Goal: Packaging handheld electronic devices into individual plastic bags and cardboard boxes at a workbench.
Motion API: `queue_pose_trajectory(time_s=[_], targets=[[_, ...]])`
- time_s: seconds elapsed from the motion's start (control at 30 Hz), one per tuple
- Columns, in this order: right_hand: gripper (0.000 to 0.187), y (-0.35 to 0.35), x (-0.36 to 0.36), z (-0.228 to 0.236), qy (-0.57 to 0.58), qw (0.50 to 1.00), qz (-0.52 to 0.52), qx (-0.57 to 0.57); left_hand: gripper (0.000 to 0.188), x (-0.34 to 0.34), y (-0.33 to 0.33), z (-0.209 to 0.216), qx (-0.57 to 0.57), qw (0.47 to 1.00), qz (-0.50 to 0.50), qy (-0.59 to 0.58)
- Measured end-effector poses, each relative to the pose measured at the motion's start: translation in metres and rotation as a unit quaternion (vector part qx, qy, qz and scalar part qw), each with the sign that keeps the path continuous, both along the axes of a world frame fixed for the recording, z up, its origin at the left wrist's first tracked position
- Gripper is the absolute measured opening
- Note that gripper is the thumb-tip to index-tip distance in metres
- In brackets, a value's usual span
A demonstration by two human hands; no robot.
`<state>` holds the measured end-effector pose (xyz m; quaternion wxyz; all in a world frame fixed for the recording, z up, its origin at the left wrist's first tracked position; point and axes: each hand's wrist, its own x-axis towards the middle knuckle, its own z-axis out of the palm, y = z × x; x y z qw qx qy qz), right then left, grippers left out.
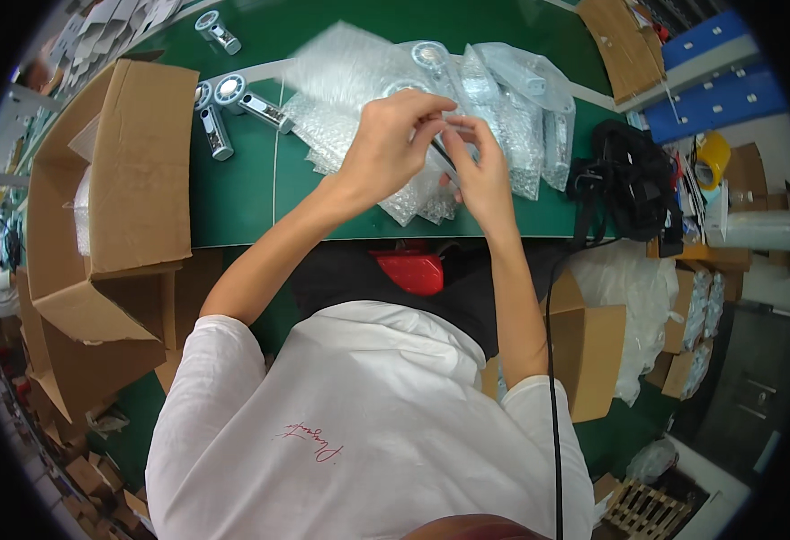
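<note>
My left hand (384,144) and my right hand (482,171) meet over the bench, fingers pinched at a clear bubble-wrap bag (341,67), whose far left part is blurred by motion. A dark narrow strip shows between the hands; what it belongs to is hard to make out. Beneath them lies a pile of bubble-wrap bags (404,202). Right of the pile are filled bubble-wrap bags (516,148) with pale devices inside. To the left, several small devices (255,106), like handheld fans with round heads and cylindrical handles, lie uncovered.
A large open cardboard box (143,171) stands at the left of the green bench (242,202). A black bag with straps (629,180) sits at the right edge, near yellow tape (712,160). A black cable (552,360) runs down by my right arm. A red stool (410,272) shows below the bench.
</note>
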<state>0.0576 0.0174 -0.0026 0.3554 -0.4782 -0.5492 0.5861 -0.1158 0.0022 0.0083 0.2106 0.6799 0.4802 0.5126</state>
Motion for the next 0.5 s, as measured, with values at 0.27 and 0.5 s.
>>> queue_pose_trajectory(time_s=[0.27,0.5], targets=[[0.046,-0.072,0.064,0.004,0.410,0.895,-0.120,-0.130,0.029,0.035,-0.061,0.040,0.113,0.990,-0.086,0.026],[0.061,-0.187,0.088,0.006,0.229,0.922,-0.286,0.125,0.022,0.125,-0.140,-0.003,-0.049,0.921,-0.308,-0.234]])
